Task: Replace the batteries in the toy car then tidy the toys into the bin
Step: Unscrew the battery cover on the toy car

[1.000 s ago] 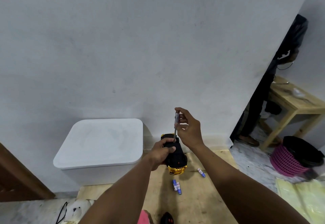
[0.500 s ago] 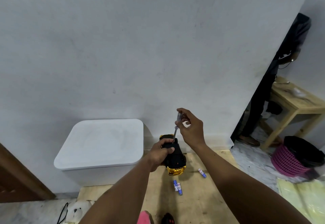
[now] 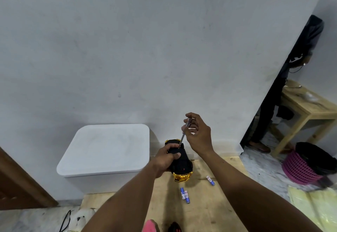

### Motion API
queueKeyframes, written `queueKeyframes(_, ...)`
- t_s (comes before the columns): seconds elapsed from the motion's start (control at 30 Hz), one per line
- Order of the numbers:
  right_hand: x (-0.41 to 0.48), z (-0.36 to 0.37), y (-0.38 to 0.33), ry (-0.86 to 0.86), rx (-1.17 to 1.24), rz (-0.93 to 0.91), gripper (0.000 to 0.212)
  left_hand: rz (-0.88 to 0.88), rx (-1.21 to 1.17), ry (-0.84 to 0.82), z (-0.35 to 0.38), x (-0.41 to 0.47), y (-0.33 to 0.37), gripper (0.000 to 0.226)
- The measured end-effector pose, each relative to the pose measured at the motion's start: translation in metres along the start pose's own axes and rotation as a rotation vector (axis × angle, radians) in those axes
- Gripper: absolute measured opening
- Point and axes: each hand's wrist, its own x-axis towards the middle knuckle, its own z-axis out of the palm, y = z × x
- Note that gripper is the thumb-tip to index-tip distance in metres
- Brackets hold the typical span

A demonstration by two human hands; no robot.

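My left hand grips the toy car, which is black underneath with gold trim and is held belly-up over the wooden board. My right hand pinches a small screwdriver by its clear handle, the tip touching the car's underside near my left thumb. Two blue batteries lie side by side on the board below the car. A third blue battery lies to their right. The white lidded bin stands closed against the wall, left of the car.
A white plush toy lies on the floor at lower left beside a black cable. A pink toy and a black toy show at the bottom edge. A pink basket, a wooden table and a standing person are at right.
My right hand has tilted the screwdriver so its handle leans right while its tip stays on the car's underside. The car has barely moved.
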Motion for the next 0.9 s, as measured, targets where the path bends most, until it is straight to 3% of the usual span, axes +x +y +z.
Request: queueKeyframes(0.9,0.0021,0.0059,-0.0045,-0.003,-0.047,-0.058,0.042,-0.05,-0.038,-0.024,-0.0034,0.002,-0.0043,0.037)
